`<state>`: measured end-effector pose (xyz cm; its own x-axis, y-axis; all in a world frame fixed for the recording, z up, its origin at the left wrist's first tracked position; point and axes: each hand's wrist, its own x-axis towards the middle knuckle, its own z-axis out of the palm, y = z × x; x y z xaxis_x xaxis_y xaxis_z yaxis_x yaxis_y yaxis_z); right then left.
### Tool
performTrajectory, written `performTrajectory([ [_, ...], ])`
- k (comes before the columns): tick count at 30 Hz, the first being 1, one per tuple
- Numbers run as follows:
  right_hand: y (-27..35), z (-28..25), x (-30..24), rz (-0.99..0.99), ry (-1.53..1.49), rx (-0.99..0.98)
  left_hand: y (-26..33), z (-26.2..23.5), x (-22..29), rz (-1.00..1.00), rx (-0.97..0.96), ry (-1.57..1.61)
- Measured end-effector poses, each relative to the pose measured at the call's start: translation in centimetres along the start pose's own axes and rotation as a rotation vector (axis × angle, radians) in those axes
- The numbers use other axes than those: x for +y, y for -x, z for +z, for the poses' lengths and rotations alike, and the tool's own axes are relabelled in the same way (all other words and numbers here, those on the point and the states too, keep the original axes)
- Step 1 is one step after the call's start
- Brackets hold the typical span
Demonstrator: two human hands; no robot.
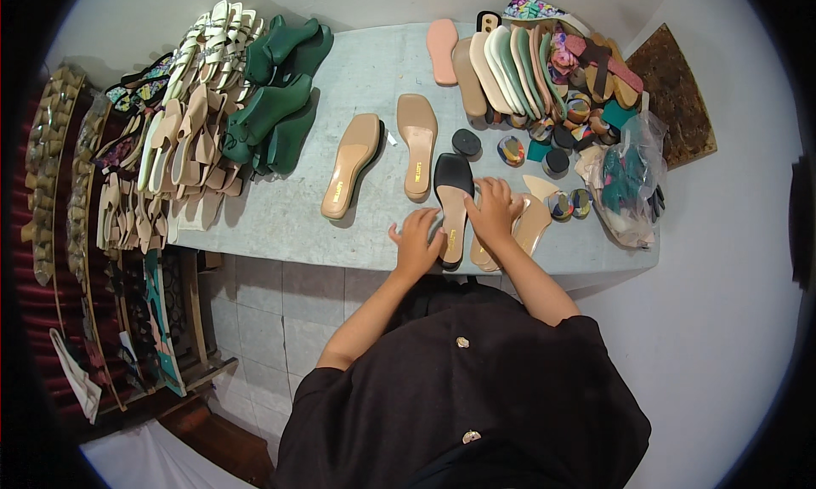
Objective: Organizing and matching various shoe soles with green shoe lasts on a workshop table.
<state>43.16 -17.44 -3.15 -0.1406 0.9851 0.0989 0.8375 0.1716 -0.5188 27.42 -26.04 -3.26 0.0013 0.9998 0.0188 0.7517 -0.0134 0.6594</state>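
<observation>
A sandal (453, 176) with a black strap over the toe and a tan insole lies flat on the table before me, toe pointing away. My left hand (416, 241) is beside its heel on the left, fingers bent but apart, the thumb side close to the sole. On the right, my right hand (491, 213) rests with fingers spread, its thumb side next to the sandal's middle. Tan insoles (532, 225) lie partly beneath and beside my right hand. Two more tan soles, a thick one (353, 166) and a thinner one (416, 144), lie farther left.
Green shoe forms (270, 119) and piled sandals (200, 136) cover the table's left end. A row of insoles (510, 72), round black heels (466, 143), patterned heels (512, 150) and a clear plastic bag (633, 183) stand right. A wooden board (671, 98) leans on the wall.
</observation>
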Motion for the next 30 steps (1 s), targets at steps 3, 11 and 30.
performTrajectory([
  [3, 0.5, -0.3, -0.5, 0.094, 0.192, -0.128, 0.0, 0.6, 0.4, -0.136, 0.197, -0.016],
  [11, -0.4, 1.8, 0.0, 0.232, -0.013, -0.111, -0.8, 1.6, -0.2, -0.170, 0.029, -0.052],
  [30, -11.9, 1.7, -4.4, 0.214, -0.909, -0.160, -3.9, -6.1, -2.2, -0.111, 0.428, -0.098],
])
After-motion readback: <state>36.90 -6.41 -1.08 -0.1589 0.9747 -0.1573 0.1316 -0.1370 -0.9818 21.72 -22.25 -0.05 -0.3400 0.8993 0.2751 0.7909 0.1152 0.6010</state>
